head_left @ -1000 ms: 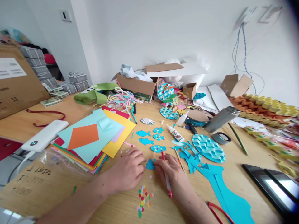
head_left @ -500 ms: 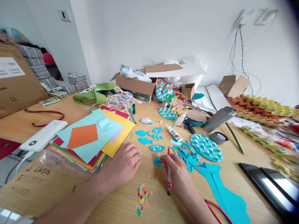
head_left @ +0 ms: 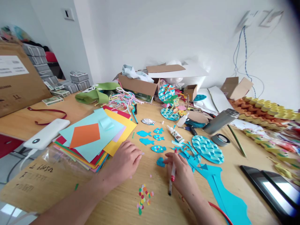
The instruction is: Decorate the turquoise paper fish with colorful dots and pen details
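My right hand [head_left: 180, 172] grips a red-and-clear pen [head_left: 173, 173], its black end pointing toward me. The fingertips of that hand are at the edge of a small blue paper piece [head_left: 160, 162]; whether they touch it I cannot tell. My left hand [head_left: 127, 159] rests on the table with its fingers curled together, its underside hidden. A tiny lilac bit [head_left: 142, 153] lies by its fingertips. Between and beyond the hands lie several blue paper fish, one with coloured dots [head_left: 158, 149]. Nearer to me is a scatter of small coloured paper dots [head_left: 143, 197].
Left of my hands is a stack of coloured paper [head_left: 81, 140], with a white power bank [head_left: 47, 132] beyond. To the right lie blue paper scraps [head_left: 217, 181], a wavy-patterned oval [head_left: 207, 149], a glue bottle [head_left: 175, 133], a metal flask [head_left: 221, 121] and dark tablets [head_left: 264, 187].
My right hand has shifted slightly right, showing more of the small blue piece. The pen leans more to the right at its red top. The left hand stays about where it was.
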